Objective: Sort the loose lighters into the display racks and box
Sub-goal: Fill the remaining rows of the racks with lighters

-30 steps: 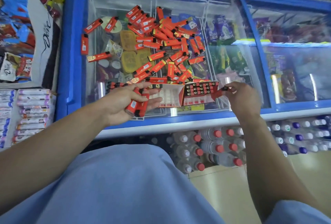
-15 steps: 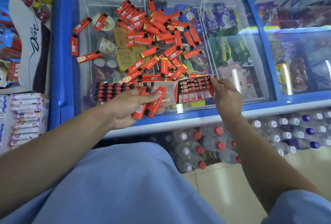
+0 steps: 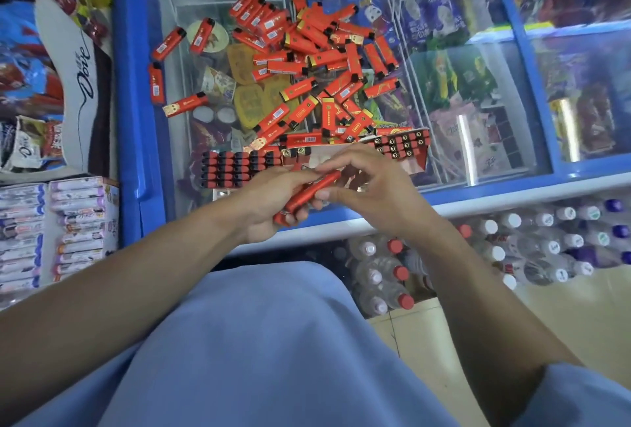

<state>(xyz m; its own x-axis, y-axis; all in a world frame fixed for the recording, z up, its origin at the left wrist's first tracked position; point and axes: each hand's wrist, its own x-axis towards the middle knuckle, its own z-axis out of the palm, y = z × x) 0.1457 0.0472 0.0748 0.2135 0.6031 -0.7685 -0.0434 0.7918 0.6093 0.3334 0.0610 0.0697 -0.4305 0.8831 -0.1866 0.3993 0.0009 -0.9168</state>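
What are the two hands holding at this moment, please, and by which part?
The left hand grips a few red lighters around their lower ends. The right hand pinches the upper end of one of them between thumb and fingers.

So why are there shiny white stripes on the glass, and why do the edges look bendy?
In the head view, lamps reflect off the freezer lid as bright glare streaks; the wide lens curves the blue frame near the edges; both hands, left and right, look slightly soft around the held lighters.
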